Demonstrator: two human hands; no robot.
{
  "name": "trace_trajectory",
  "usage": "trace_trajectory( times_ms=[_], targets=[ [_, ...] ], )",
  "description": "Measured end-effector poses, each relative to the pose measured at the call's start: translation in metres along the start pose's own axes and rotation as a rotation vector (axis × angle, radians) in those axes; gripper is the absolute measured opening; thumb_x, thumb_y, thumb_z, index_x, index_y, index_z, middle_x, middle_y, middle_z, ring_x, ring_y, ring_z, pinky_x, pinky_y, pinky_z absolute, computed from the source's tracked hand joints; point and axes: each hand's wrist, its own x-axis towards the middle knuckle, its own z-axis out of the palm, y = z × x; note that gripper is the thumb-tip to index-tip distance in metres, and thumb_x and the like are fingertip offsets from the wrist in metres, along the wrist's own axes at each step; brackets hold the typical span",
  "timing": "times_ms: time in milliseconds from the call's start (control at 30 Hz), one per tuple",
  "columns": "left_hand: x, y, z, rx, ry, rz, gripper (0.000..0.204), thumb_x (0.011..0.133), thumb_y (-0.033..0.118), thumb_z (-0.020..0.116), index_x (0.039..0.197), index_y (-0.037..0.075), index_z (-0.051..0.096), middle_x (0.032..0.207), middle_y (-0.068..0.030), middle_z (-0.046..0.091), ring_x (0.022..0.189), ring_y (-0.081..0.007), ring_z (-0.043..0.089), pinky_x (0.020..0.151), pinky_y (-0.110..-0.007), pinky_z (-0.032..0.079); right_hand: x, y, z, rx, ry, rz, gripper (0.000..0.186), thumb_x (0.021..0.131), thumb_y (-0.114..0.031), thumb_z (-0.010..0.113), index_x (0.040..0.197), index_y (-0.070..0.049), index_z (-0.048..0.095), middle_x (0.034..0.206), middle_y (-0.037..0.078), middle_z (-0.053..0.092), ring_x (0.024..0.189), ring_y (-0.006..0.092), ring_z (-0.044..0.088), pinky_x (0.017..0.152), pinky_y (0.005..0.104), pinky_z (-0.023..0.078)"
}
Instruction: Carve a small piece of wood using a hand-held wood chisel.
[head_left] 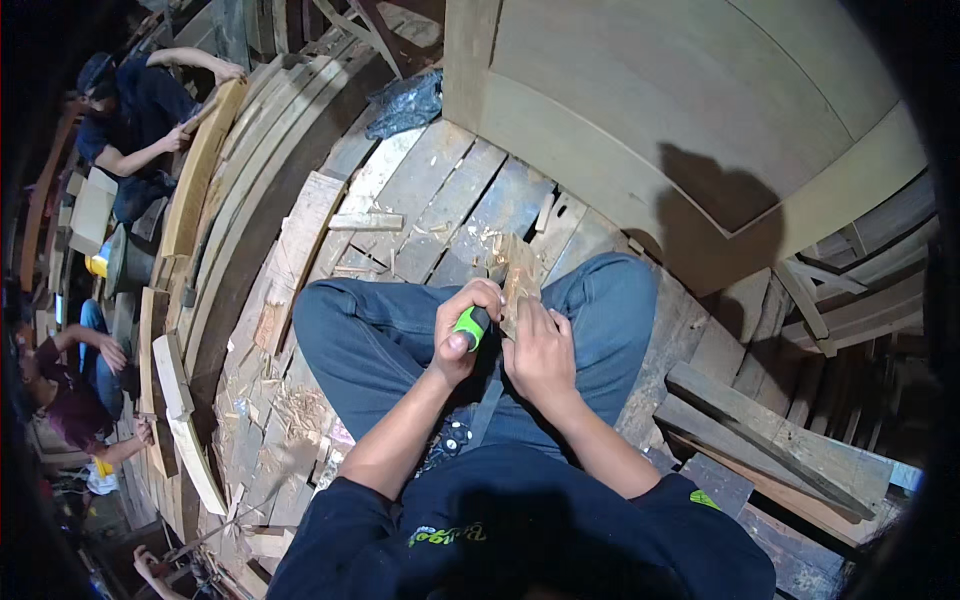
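Left hand (462, 325): fingers curled tight around a tool with a green-and-black handle (471, 326), thumb on the lower end of the grip; the working end is hidden behind the wood.

Right hand (540, 350): fingers closed against a small flat wood piece (519, 280), steadying it upright between the knees, just beside the tool.

Wood piece: pale, rough-faced, standing over the lap, touching both the right hand and the tool's front end.

Legs: crossed, in blue jeans (370, 335), the person seated on a plank floor (440, 195) strewn with wood chips (300, 405).

Ahead: a large curved pale wooden panel (680, 110), with the person's shadow on it; a dark crumpled plastic sheet (405, 102) at its left foot.

Right: loose boards (760, 440) stacked at an angle.

Left: long curved planks (215, 190) running along the floor edge; another person in dark clothing (135, 115) working on one of them; further people lower left, partly in view.
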Motion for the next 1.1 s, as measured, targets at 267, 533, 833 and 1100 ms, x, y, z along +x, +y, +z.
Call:
trace_trajectory(
  times_ms=[267, 533, 833, 1100],
  targets=[
    [0.004, -0.010, -0.006, -0.003, -0.001, 0.012, 0.082, 0.083, 0.081, 0.046, 0.077, 0.000, 0.056, 0.083, -0.0105, 0.056, 0.087, -0.0267, 0.053, 0.083, -0.037, 0.041, -0.001, -0.003, 0.005, -0.008, 0.085, -0.006, 0.052, 0.078, -0.011, 0.064, 0.125, 0.008, 0.053, 0.124, 0.024, 0.062, 0.114, 0.0351, 0.062, 0.101, 0.0458, 0.042],
    [0.002, -0.014, -0.008, 0.018, -0.007, 0.048, 0.085, 0.083, 0.085, 0.044, 0.077, 0.001, 0.055, 0.081, -0.0091, 0.056, 0.088, -0.0267, 0.052, 0.086, -0.038, 0.040, 0.002, -0.002, 0.003, 0.066, -0.005, 0.033, 0.058, 0.083, -0.017, 0.066, 0.132, 0.010, 0.048, 0.131, 0.028, 0.057, 0.118, 0.0353, 0.059, 0.104, 0.0449, 0.040],
    [0.005, -0.015, -0.011, -0.374, 0.392, -0.050, 0.076, 0.088, 0.077, 0.041, 0.087, 0.003, 0.055, 0.086, -0.0102, 0.054, 0.093, -0.0257, 0.050, 0.095, -0.038, 0.036, -0.003, 0.000, 0.007, -0.029, 0.013, 0.018, 0.058, 0.083, -0.018, 0.069, 0.133, 0.007, 0.049, 0.130, 0.026, 0.059, 0.122, 0.0340, 0.058, 0.106, 0.0448, 0.039],
    [-0.008, 0.007, -0.009, 0.116, -0.154, -0.004, 0.075, 0.084, 0.075, 0.045, 0.079, 0.001, 0.054, 0.082, -0.0109, 0.055, 0.088, -0.0278, 0.053, 0.091, -0.040, 0.039, -0.004, 0.003, 0.009, -0.043, 0.057, -0.019, 0.059, 0.083, -0.021, 0.066, 0.131, 0.010, 0.050, 0.125, 0.030, 0.060, 0.115, 0.0358, 0.060, 0.103, 0.0443, 0.041]
  ],
)
